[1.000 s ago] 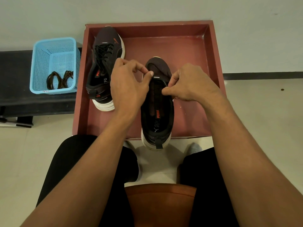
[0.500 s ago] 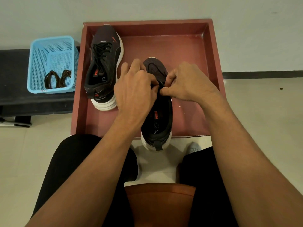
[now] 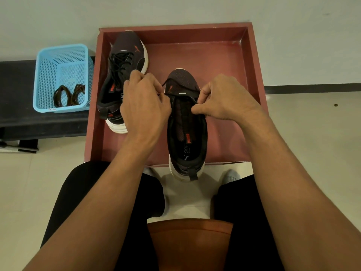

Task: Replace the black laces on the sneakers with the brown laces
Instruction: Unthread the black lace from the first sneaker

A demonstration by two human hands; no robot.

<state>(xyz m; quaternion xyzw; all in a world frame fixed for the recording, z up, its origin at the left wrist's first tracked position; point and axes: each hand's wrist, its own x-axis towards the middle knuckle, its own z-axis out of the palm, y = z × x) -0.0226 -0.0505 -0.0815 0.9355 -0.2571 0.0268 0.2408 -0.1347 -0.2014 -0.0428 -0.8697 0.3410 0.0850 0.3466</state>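
While right hand [image 3: 224, 100] pinches near sneaker [image 3: 187, 145] at eyelet edge to steady it, left hand [image 3: 144, 102] pinches black lace [image 3: 183, 86], likely to pull it free

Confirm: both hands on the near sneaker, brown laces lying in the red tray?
No. The head view shows the brown laces in the blue basket beside the red tray, not in it. The left hand and right hand are on the near sneaker.

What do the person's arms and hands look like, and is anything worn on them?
The left hand and right hand wear no gloves, and I see no ring, watch or bracelet. Both forearms are bare, with no sleeve in view.
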